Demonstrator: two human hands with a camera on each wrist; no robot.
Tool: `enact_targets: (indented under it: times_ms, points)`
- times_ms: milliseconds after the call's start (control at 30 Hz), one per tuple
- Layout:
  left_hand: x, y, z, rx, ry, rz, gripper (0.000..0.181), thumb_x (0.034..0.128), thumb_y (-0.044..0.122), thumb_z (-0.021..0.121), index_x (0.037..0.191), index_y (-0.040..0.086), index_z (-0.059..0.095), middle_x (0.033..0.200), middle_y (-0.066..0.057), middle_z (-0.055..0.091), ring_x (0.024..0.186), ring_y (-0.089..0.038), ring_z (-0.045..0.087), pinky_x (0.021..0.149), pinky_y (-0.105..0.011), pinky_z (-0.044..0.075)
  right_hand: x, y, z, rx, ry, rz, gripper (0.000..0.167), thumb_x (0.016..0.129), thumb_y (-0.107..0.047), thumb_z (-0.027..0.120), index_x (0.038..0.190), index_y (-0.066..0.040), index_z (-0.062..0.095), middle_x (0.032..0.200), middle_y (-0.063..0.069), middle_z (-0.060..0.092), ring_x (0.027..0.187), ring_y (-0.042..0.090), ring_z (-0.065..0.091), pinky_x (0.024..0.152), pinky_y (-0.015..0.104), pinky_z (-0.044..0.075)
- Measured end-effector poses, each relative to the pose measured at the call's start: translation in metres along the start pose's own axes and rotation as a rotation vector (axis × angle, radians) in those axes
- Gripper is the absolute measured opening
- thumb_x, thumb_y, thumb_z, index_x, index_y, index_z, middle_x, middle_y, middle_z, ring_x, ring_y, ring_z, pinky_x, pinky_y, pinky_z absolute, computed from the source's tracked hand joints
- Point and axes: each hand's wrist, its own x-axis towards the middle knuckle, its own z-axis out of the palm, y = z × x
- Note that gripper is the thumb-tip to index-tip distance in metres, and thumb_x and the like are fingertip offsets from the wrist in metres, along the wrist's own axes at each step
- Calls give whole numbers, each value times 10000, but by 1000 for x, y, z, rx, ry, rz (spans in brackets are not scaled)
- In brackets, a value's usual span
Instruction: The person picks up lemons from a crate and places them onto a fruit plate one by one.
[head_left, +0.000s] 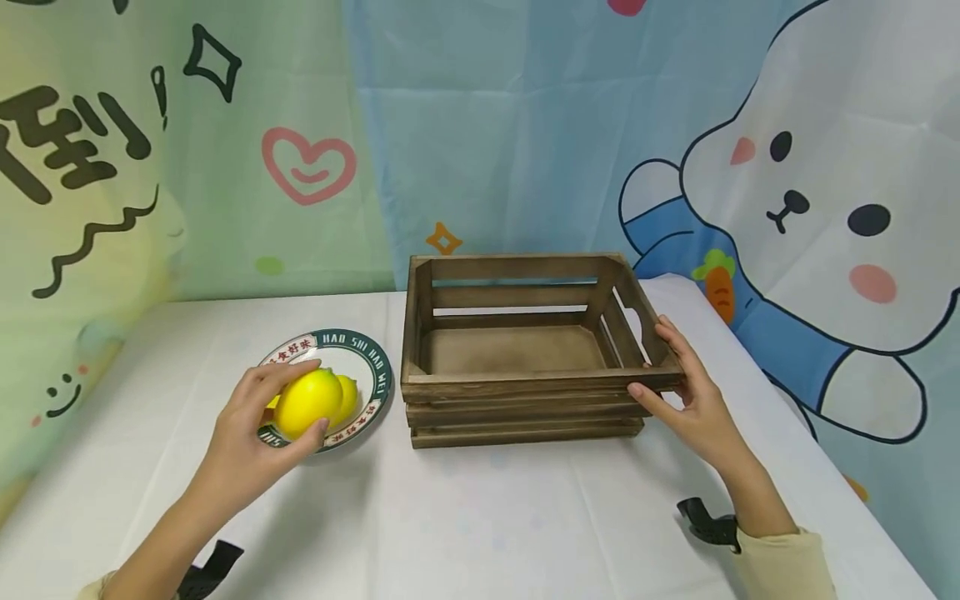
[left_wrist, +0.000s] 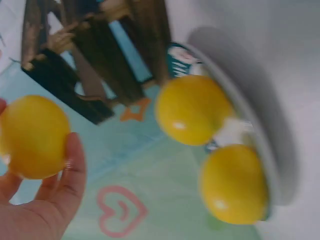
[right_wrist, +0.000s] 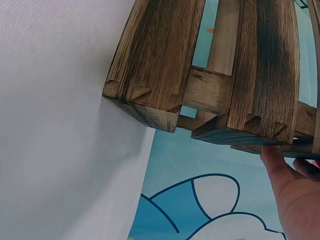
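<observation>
My left hand (head_left: 251,425) holds a yellow lemon (head_left: 306,405) between thumb and fingers, over a round plate (head_left: 381,367) with a green patterned rim. In the left wrist view this lemon (left_wrist: 37,137) is raised apart from two other lemons, an upper one (left_wrist: 192,110) and a lower one (left_wrist: 234,185), both on the plate. From the head, they are partly hidden behind the held one. At the right end of a brown slatted wooden crate (head_left: 517,387), my right hand (head_left: 697,404) grips its front corner, thumb in front and fingers along the end. The crate's visible floor is bare.
A white cloth (head_left: 480,517) covers the table, with the crate to the right of the plate. A printed cartoon backdrop (head_left: 487,150) hangs behind and at both sides. Dark wrist straps (head_left: 708,525) show near the sleeves.
</observation>
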Motion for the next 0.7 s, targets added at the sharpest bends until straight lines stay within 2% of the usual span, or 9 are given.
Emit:
enact_targets:
  times_ms: [133, 267, 367, 467, 567, 700]
  points:
    - [-11, -16, 0, 71, -26, -57, 577, 720, 8, 788, 1266, 93, 620, 1158, -86, 540, 971, -56, 442, 703, -120, 457, 0, 0, -2, -14, 2, 6, 855, 833, 96, 681, 1544, -115, 256, 1630, 68, 145, 1318, -40, 337, 920, 46, 369]
    - [-14, -32, 1, 114, -52, -114, 559, 732, 50, 791, 1264, 109, 625, 1150, -112, 539, 973, -147, 452, 685, -194, 459, 0, 0, -4, -23, 10, 3, 857, 830, 95, 683, 1543, -121, 260, 1630, 43, 152, 1329, -25, 330, 919, 43, 363]
    - [-13, -43, 3, 137, -97, -152, 546, 748, 71, 786, 1269, 99, 623, 1165, -140, 520, 984, -235, 491, 710, -275, 486, 0, 1, -4, -17, 15, 1, 865, 827, 102, 683, 1545, -123, 257, 1630, 28, 152, 1327, -21, 337, 929, 44, 363]
    - [-14, -52, 4, 143, -129, -183, 534, 760, 84, 779, 1270, 76, 618, 1179, -176, 502, 991, -315, 512, 742, -417, 525, 0, 1, -2, -11, 14, -1, 874, 824, 104, 686, 1548, -123, 250, 1631, 39, 148, 1355, -13, 309, 936, 44, 358]
    - [-15, -58, 4, 138, -135, -203, 534, 765, 85, 775, 1272, 55, 610, 1177, -200, 499, 1008, -351, 511, 791, -539, 518, 0, 1, 0, -6, 12, -3, 877, 823, 106, 687, 1548, -123, 249, 1630, 60, 147, 1372, -5, 292, 943, 46, 359]
    - [-16, -65, 7, 148, -143, -196, 536, 761, 70, 780, 1266, 34, 602, 1187, -228, 525, 1064, -394, 511, 886, -620, 463, 0, 1, 1, -3, 14, -3, 876, 822, 110, 685, 1547, -124, 253, 1629, 58, 152, 1386, 6, 283, 952, 47, 355]
